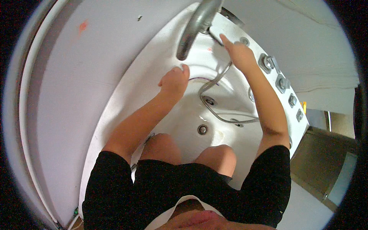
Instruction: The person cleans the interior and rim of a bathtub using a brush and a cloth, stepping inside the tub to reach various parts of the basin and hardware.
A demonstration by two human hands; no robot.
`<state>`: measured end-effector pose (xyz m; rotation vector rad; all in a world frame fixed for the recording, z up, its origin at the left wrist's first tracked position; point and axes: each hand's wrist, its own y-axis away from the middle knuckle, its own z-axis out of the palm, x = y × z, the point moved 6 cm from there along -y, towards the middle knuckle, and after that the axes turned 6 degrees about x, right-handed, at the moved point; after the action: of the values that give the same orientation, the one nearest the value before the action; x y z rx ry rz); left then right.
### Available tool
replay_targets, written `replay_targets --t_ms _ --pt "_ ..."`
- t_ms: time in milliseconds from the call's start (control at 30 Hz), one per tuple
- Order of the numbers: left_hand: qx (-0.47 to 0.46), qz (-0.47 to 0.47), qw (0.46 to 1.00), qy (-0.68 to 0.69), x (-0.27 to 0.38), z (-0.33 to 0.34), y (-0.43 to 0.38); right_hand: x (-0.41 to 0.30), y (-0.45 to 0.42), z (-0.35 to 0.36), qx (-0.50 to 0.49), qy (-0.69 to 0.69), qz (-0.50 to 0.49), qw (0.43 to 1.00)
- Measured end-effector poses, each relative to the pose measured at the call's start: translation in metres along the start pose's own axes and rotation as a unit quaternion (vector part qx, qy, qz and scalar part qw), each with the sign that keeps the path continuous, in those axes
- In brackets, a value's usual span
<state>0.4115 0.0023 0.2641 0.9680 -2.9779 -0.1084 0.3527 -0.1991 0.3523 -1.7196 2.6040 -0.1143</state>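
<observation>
Beneath the dark metal spout [187,43], my left hand [174,80] is held with curled fingers and the thumb raised, over the inside of a white corner bathtub [189,115]. Whether it holds anything is hidden. My right hand [241,54] is at the tub's far right rim, its index finger stretched out along a white, dark-edged piece [216,34]. Its other fingers are out of sight, so a grip cannot be told. A metal shower hose [212,83] runs up to just below this hand and loops down into the tub.
Several metal control knobs [268,63] line the right rim. In the basin are a drain [202,129] and a round metal fitting [209,100]. My bent knees [218,156] are inside the tub. A pale wall [77,86] borders the left, and a grey wall [307,49] the right.
</observation>
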Motion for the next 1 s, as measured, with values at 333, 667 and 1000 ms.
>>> replay_targets --t_ms 333,667,1000 --pt "0.076 0.034 0.994 -0.068 -0.004 -0.007 0.007 -0.109 -0.054 0.011 0.209 -0.133 -0.100 0.963" --pt "0.038 0.081 0.992 -0.090 0.009 0.010 -0.006 -0.143 -0.062 0.056 0.032 -0.253 0.077 0.964" --pt "0.123 0.058 0.991 0.002 0.000 -0.025 0.015 -0.082 -0.100 0.055 0.086 -0.219 0.066 0.970"
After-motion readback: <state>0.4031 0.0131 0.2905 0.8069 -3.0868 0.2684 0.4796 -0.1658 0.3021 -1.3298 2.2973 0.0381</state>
